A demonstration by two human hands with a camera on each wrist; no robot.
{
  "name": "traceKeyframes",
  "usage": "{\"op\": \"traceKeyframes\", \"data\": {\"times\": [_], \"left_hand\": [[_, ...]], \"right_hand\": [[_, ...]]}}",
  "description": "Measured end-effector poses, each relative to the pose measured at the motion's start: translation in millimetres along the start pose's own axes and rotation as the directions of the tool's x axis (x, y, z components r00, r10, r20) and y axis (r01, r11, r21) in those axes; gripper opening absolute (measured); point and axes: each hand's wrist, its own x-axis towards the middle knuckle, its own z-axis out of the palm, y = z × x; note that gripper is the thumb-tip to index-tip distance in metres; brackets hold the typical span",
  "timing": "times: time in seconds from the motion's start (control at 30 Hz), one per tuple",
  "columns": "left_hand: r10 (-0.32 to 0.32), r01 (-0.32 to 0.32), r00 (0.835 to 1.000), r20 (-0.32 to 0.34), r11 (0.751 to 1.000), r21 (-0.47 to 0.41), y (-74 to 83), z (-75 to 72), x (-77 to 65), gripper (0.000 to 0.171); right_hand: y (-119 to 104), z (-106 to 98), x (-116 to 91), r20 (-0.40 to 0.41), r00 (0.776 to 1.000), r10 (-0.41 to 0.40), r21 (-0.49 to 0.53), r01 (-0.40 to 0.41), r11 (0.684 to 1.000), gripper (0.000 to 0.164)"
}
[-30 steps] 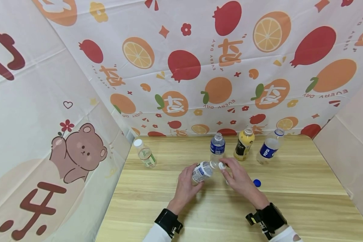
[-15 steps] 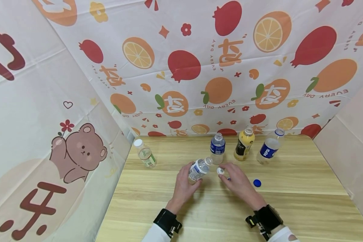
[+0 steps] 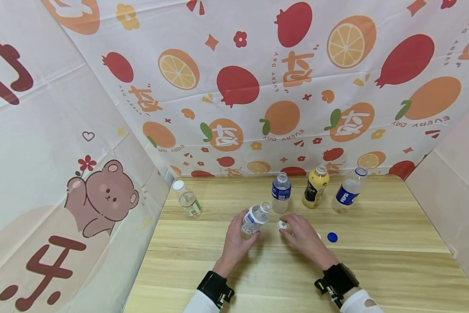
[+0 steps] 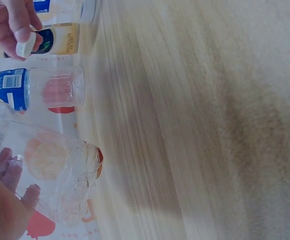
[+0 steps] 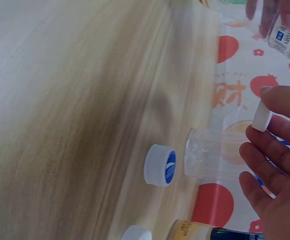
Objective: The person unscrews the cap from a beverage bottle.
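My left hand (image 3: 236, 241) grips a clear plastic bottle (image 3: 254, 220) with a white and blue label, tilted to the right. Its mouth is uncapped. Between thumb and fingertips, my right hand (image 3: 304, 237) pinches a white bottle cap (image 3: 282, 224), apart from the bottle's mouth. The right wrist view shows this pinched cap (image 5: 262, 117) edge-on. Just behind the hands stands an uncapped bottle with a blue label (image 3: 281, 192). On the tabletop, near the right hand, lie a white cap with a blue printed top (image 5: 159, 165) and another white cap (image 5: 136, 234), partly cut off.
An uncapped yellow bottle (image 3: 315, 187) and an uncapped Pepsi bottle (image 3: 349, 189) stand at the back right. Far left is a white-capped clear bottle (image 3: 187, 199). A blue cap (image 3: 332, 237) lies right of the right hand. Fruit-printed cloth (image 3: 238, 130) hangs behind the wooden table (image 3: 281, 282).
The left hand has drawn the bottle slightly left and tipped it more upright. The right hand has moved down and slightly left with the cap, so cap and bottle mouth are farther apart.
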Motion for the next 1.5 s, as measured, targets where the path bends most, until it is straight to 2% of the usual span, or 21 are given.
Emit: {"op": "traceKeyframes", "data": {"times": [0.17,0.33,0.5,0.77,1.03,1.5], "left_hand": [[0.009,-0.009,1.000,-0.013,1.000,-0.009,-0.9,-0.6,-0.9,0.079],[0.001,-0.001,1.000,-0.011,1.000,-0.024,0.0,-2.0,-1.7,0.079],[-0.008,0.008,1.000,0.000,1.000,-0.027,-0.5,-2.1,-3.4,0.080],[0.004,-0.005,1.000,-0.019,1.000,-0.030,-3.3,-2.2,-4.7,0.079],[-0.002,0.001,1.000,-0.011,0.999,-0.032,-4.8,-3.1,-7.7,0.079],[-0.021,0.020,1.000,-0.021,0.999,-0.039,-6.4,-4.0,-4.1,0.080]], "right_hand": [[3,5,2,0.021,1.000,0.002,-0.036,-0.001,0.999,0.031],[7,12,2,0.027,0.999,-0.034,-0.071,0.036,0.997,0.032],[9,19,1,0.034,0.998,-0.054,-0.078,0.056,0.995,0.031],[10,29,2,0.042,0.998,-0.050,-0.081,0.053,0.995,0.026],[9,34,3,0.168,0.986,-0.009,-0.142,0.033,0.989,0.023],[10,41,9,0.178,0.983,-0.038,-0.184,0.072,0.980,0.025]]}}
